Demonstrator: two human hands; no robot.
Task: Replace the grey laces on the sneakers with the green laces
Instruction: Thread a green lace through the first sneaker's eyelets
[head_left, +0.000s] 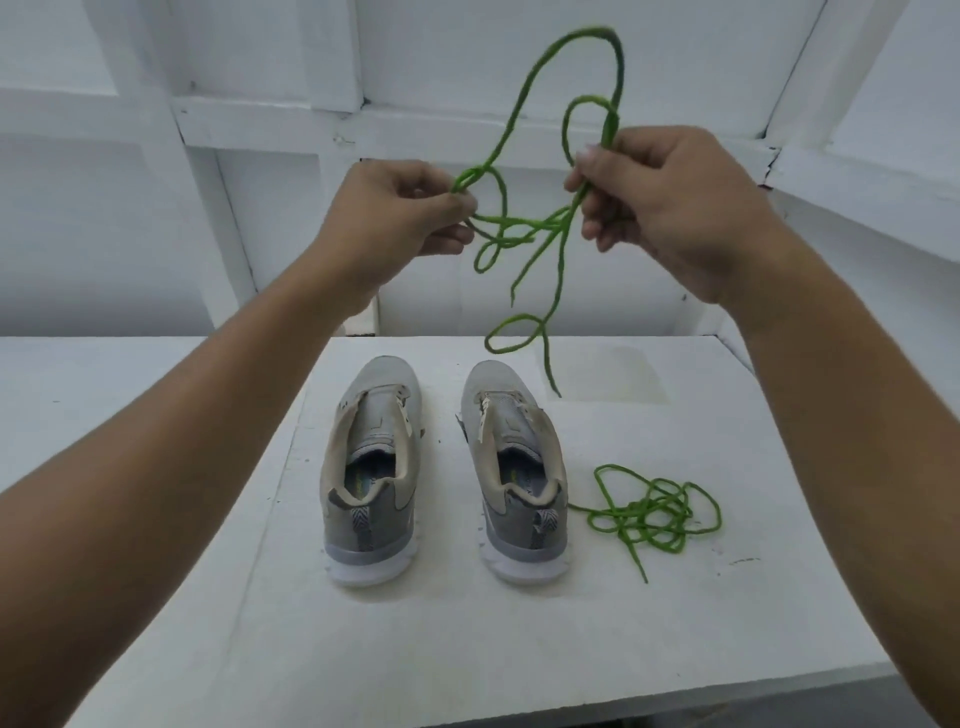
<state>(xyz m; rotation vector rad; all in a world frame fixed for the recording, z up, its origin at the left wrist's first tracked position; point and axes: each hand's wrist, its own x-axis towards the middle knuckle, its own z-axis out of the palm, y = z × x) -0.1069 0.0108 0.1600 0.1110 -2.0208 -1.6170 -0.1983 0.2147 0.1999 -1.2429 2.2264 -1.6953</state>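
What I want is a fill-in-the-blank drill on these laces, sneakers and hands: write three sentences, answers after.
1. The left hand and the right hand hold up a tangled ____ lace above the table.
2. The second lace lies on the table to the ____ of the sneakers.
3. The sneakers stand side by side with ____ laces threaded in them.
Missing words: green; right; no.

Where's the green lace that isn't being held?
Head view: the spare green lace lies tangled on the white table, right of the right sneaker, near its heel.
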